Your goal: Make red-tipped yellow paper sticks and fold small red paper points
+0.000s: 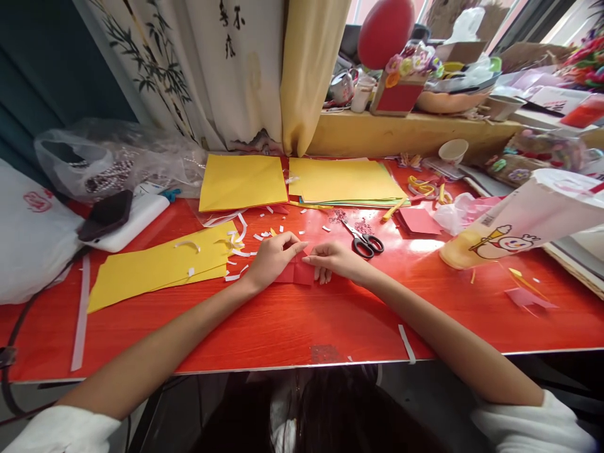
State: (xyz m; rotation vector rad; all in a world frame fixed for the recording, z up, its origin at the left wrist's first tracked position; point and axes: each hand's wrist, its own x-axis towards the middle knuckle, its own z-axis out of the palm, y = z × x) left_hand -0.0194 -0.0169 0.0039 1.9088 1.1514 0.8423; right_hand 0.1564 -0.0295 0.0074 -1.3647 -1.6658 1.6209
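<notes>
A small piece of red paper with a crease down it lies low over the red tabletop, between my hands. My left hand pinches it near its upper edge, thumb and forefinger together. From the other side my right hand grips the same paper in a pinch, its fingertips almost meeting the left ones. The paper's top part is hidden by my fingers. Black-handled scissors lie just beyond my right hand, blades pointing away. White paper scraps are scattered left of my left hand.
Yellow sheets lie at left, with stacked yellow paper at the back. A stack of red paper squares sits right of the scissors. A large drink cup stands at right. A phone rests on a white box at left.
</notes>
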